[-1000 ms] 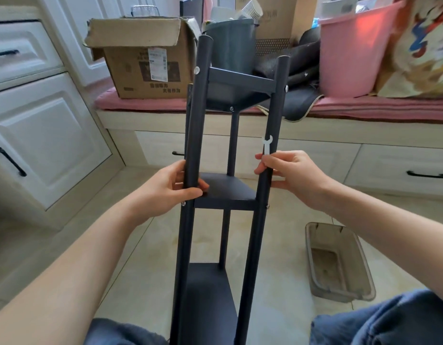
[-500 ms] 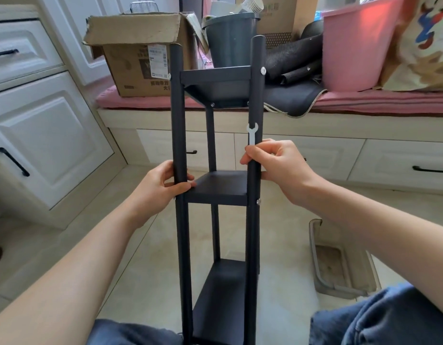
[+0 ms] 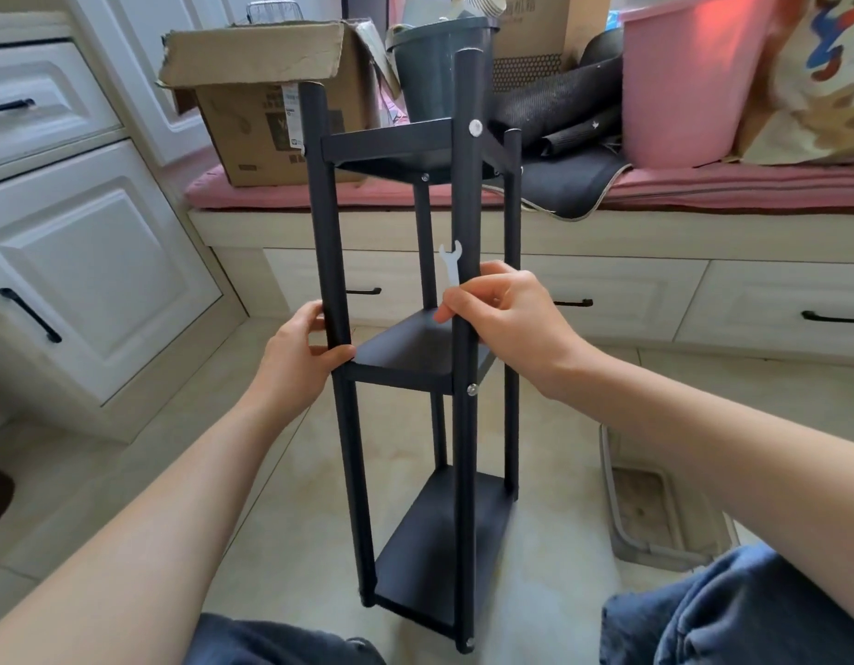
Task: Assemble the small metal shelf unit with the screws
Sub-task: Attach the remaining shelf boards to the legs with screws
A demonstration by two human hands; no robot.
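A black metal shelf unit [image 3: 401, 357] with three shelves and four round posts stands upright on the floor between my knees. My left hand [image 3: 300, 357] grips its front left post at the middle shelf. My right hand [image 3: 501, 319] curls around the front right post just above that shelf and pinches a small white flat wrench [image 3: 450, 264] that sticks up past the fingers. Silver screw heads show on the right post at the top shelf [image 3: 474, 127] and the middle shelf [image 3: 472, 389].
A clear plastic tray [image 3: 655, 511] lies on the tiled floor at the right. Behind the unit runs a bench with a pink cushion [image 3: 732, 184], a cardboard box [image 3: 266, 103], a grey bin [image 3: 434, 64] and a pink bucket [image 3: 679, 84]. White cabinets [image 3: 79, 261] stand at the left.
The shelf unit has turned about its upright axis, so its fourth post now shows at the right. Both hands kept their grips and moved with the posts.
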